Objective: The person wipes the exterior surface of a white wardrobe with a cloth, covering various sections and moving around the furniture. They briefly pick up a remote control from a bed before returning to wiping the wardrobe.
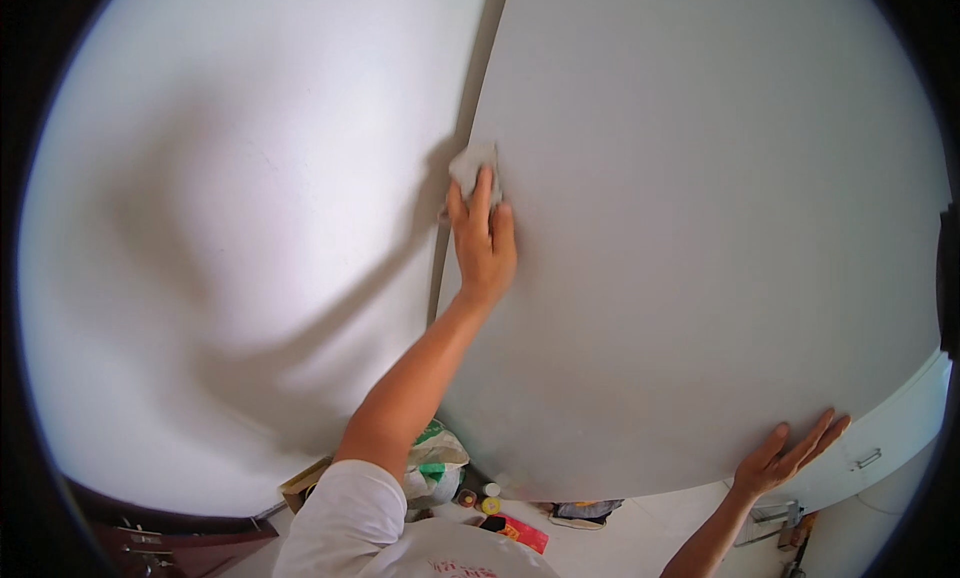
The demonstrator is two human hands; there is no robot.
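Observation:
My left hand (pixel 484 236) presses a light grey cleaning cloth (pixel 474 165) against the left edge of a large smooth grey panel (pixel 675 225). Its fingers are spread over the cloth and partly cover it. A narrow dark gap runs between this panel and the white wall (pixel 337 165) on the left. Down at the panel's lower right edge is my right hand (pixel 780 458), fingers apart and holding nothing. It seems to rest flat on the panel's surface.
On the floor below are a white and green plastic bag (pixel 439 458), small lidded jars (pixel 490 505), a red packet (pixel 525 533) and a dark bundle (pixel 587 511). A cardboard box (pixel 304 484) and a dark red door (pixel 180 552) lie lower left. A white drawer front (pixel 840 469) shows right.

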